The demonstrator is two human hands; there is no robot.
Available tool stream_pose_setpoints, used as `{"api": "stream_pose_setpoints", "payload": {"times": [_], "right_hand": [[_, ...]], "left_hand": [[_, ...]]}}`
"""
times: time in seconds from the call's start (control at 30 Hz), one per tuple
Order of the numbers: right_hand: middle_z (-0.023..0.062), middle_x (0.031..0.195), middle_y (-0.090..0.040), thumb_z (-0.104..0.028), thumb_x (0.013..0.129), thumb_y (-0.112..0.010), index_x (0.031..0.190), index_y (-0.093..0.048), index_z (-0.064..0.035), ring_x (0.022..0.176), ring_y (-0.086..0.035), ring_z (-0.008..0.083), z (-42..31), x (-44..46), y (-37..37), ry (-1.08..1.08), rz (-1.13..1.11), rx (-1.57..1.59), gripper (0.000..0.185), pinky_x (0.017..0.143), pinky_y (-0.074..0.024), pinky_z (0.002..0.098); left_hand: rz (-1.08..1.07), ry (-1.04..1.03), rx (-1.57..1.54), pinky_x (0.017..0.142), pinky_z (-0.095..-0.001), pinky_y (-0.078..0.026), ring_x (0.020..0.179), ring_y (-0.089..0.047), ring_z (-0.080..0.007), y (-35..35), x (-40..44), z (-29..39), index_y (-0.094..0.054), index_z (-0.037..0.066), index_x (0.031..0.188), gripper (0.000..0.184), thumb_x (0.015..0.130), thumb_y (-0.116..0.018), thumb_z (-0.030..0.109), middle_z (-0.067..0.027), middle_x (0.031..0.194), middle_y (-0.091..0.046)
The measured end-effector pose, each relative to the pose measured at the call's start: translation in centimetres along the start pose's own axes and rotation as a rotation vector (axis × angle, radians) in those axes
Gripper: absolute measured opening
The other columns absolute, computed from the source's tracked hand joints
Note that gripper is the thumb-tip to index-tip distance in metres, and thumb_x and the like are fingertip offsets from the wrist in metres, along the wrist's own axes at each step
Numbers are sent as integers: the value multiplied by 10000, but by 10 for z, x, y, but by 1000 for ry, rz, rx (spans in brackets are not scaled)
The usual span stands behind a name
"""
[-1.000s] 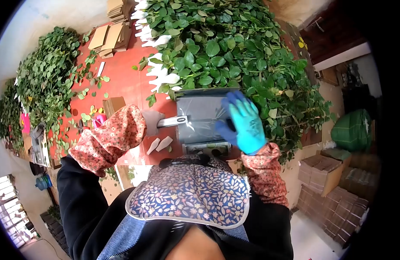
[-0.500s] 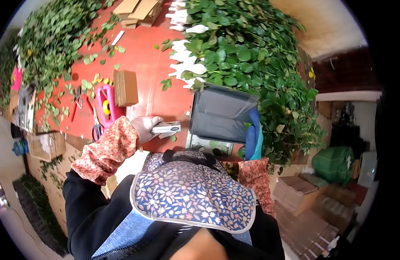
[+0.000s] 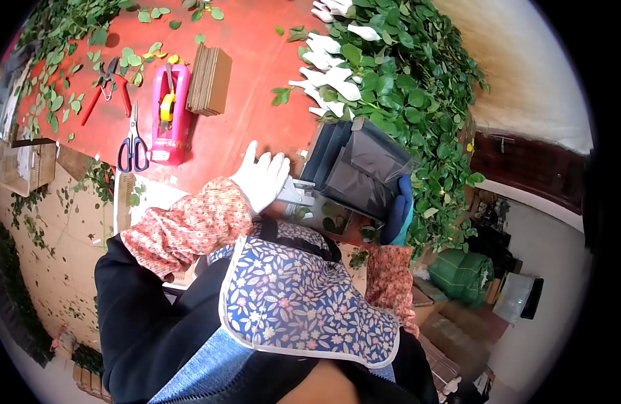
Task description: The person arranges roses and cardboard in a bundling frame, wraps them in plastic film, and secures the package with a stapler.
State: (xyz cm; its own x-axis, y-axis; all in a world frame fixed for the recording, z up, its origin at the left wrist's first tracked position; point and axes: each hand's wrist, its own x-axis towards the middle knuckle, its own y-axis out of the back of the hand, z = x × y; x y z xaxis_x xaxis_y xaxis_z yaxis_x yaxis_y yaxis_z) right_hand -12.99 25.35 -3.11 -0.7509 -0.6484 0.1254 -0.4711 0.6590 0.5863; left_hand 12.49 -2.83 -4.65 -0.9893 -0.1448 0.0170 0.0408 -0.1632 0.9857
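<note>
My left hand (image 3: 260,178), in a white glove, holds a silver stapler (image 3: 297,192) under its palm, with several fingers stretched out. The stapler's nose meets the lower left edge of a dark grey, box-like wrapper (image 3: 364,165). On the wrapper's right side, my right hand (image 3: 398,212), in a blue and teal glove, grips the edge; its fingertips are partly hidden. Just beyond the wrapper lie leafy stems (image 3: 418,101) with white-covered heads (image 3: 331,77). Below it a clear panel (image 3: 327,219) with leaves shows at the table edge.
On the red table (image 3: 256,81) lie a pink tape dispenser (image 3: 170,138), blue-handled scissors (image 3: 133,148), red-handled pruners (image 3: 108,87) and a stack of cardboard pieces (image 3: 209,81). Loose leaves are scattered at left. A green bundle (image 3: 462,273) and cartons stand on the floor at right.
My left hand has moved right with the stapler, bringing it against the wrapper, and its fingers have stretched out. The wrapper has tilted. The camera view has shifted.
</note>
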Motion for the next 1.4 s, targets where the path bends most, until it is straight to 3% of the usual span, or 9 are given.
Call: {"api": "stream_pose_setpoints", "payload": {"times": [0.33,0.47,0.6,0.97,1.07,1.17,1.2,1.3,1.4], "right_hand": [[189,1421,-460,-100,980,-407,1335,-480,32,1330,-422,300,36,1,7,-8,11,-31,385,1140,-269,405],[191,1415,-466,-105,987,-407,1331,-482,33,1328,-425,304,15,3,3,9,39,-48,378,1140,-271,407],[189,1409,-470,-85,981,-425,1331,-481,34,1325,-429,306,-10,4,-1,26,57,-75,373,1137,-278,407],[201,1413,-465,-109,990,-414,1343,-464,51,1310,-441,295,-12,4,-4,27,71,2,391,1120,-298,403],[206,1413,-464,-120,993,-406,1346,-460,59,1304,-446,295,-15,5,-4,34,67,23,400,1115,-305,405],[212,1415,-463,-176,1009,-411,1352,-455,64,1299,-451,296,-6,3,-6,-9,85,85,421,1110,-311,413],[212,1415,-463,-176,1009,-411,1352,-455,64,1299,-451,296,-19,4,-9,3,78,89,421,1110,-311,413],[179,1441,-443,-242,1034,-433,1387,-423,68,1299,-452,257,-33,-1,-8,-2,77,117,470,1102,-338,393],[179,1436,-447,-242,1032,-429,1387,-422,70,1293,-458,260,-39,-11,-9,-165,130,189,473,1098,-344,385]], "left_hand": [[37,-10,79,1053,-649,-294,1113,-562,-286,3,13,10,-536,-18,1273,428,921,-514,225,-154,1260,-582],[92,-114,105,1058,-591,-326,915,-567,-252,-2,25,3,-593,20,1124,326,864,-546,211,-93,958,-592],[232,-251,-49,744,-378,-427,818,-542,-235,-6,40,-19,-593,77,912,192,773,-573,207,-63,847,-542],[53,-340,-33,544,-390,-443,736,-576,-262,-6,60,-32,-583,43,875,180,795,-555,203,-111,822,-573],[216,-460,-20,854,-423,-470,861,-597,-255,-5,56,-38,-598,10,1057,314,809,-547,195,-86,912,-597],[401,-500,18,996,-451,-402,1004,-593,-261,9,57,-65,-570,15,1154,376,825,-540,196,-64,1012,-602],[347,-460,72,1002,-484,-398,1110,-570,-271,6,57,-74,-555,37,1194,390,845,-522,209,-54,1115,-597],[-566,-58,-300,922,-458,-462,1023,-622,-289,52,73,-93,-568,104,1210,467,758,-672,151,-75,1056,-635],[-817,64,-811,915,-380,-464,1017,-626,-246,25,88,-119,-616,77,1171,453,750,-762,161,-79,1007,-671]]}}
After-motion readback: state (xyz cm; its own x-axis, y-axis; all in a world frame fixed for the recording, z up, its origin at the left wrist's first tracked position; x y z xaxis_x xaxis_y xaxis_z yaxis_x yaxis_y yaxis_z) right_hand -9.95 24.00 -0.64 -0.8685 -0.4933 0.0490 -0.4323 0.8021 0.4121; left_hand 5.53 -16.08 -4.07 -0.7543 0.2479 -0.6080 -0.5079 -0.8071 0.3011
